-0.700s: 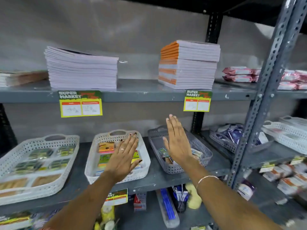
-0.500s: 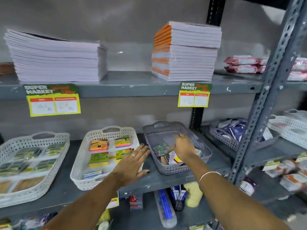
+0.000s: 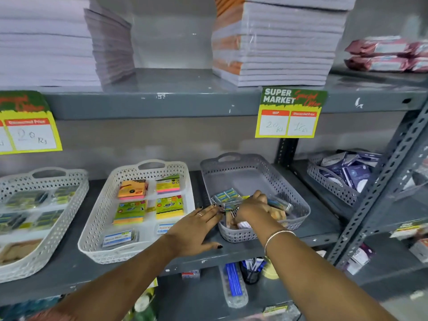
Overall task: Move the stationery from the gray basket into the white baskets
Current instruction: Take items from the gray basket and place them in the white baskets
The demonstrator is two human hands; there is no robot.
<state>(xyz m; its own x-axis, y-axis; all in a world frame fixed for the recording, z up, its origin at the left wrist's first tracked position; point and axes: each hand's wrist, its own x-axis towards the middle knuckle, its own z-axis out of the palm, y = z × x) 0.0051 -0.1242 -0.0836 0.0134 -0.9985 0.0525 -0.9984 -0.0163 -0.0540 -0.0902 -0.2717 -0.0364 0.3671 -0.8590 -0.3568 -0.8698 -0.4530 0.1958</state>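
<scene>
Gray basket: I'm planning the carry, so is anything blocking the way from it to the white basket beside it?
Nothing visible, apart from the left hand resting on the gray perforated plastic basket near rim, between it and the white perforated plastic basket.

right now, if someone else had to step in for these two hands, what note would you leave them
Right hand: inside the gray basket, closed over a clear packet; grasp not fully visible.
Left hand: flat on the shelf, fingers at the gray basket's near left rim, empty.
Middle white basket already holds sticky note pads and small boxes; left white basket holds packets.
Left to do: several small packets and boxes still lie at the gray basket's front. Lift them across into the white baskets.
</scene>
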